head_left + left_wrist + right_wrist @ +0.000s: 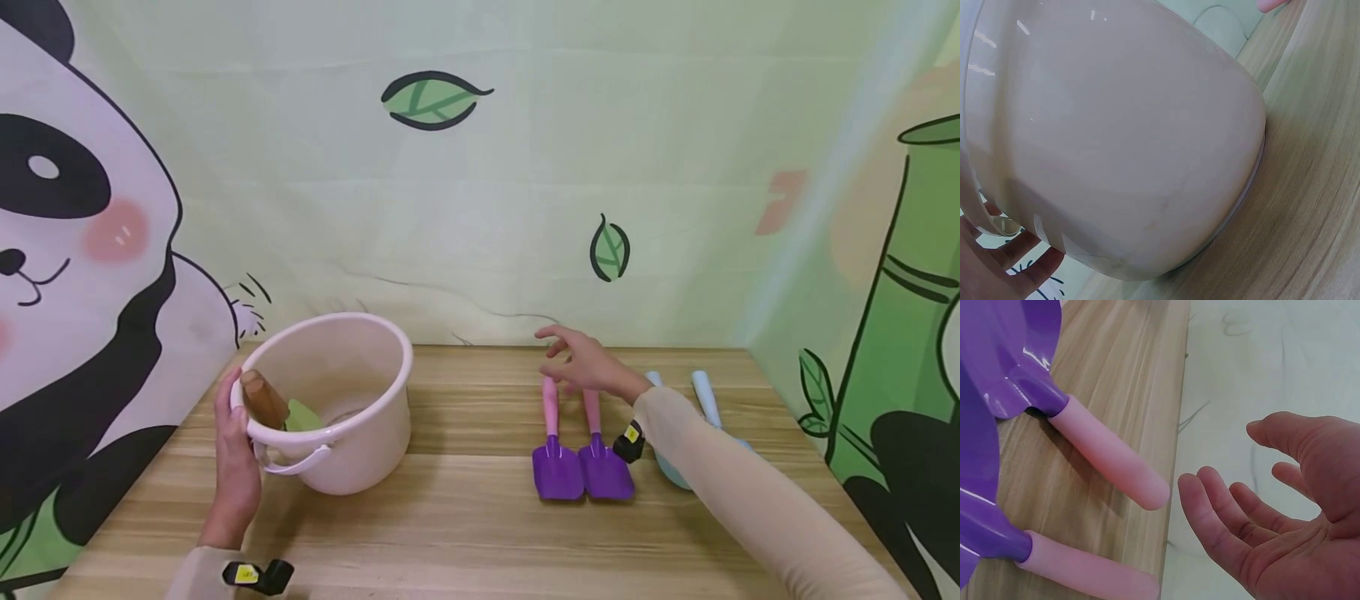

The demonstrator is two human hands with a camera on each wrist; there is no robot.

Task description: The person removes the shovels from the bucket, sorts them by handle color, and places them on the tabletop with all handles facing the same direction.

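Observation:
At the left of the table, a pale pink bucket [360, 454] is gripped at its rim by my left hand [238, 458]; the left wrist view shows the fingers [1035, 269] by the handle's hinge. Inside the bucket lie a brown handle [262, 400] and a green piece [302, 417], partly hidden by the rim. My right hand [588, 362] hovers over the pink handles of two purple toy shovels, the left shovel [558, 477] and the right shovel [609, 479]. In the right wrist view its fingers are loosely spread beside a pink handle [1116, 456], holding nothing.
Right of the purple shovels lie light blue shovels, with one blue handle [705, 398] showing and the blades partly behind my right sleeve [750, 483]. The wooden table [465, 533] ends at a green cloth backdrop [480, 217] printed with leaves and pandas.

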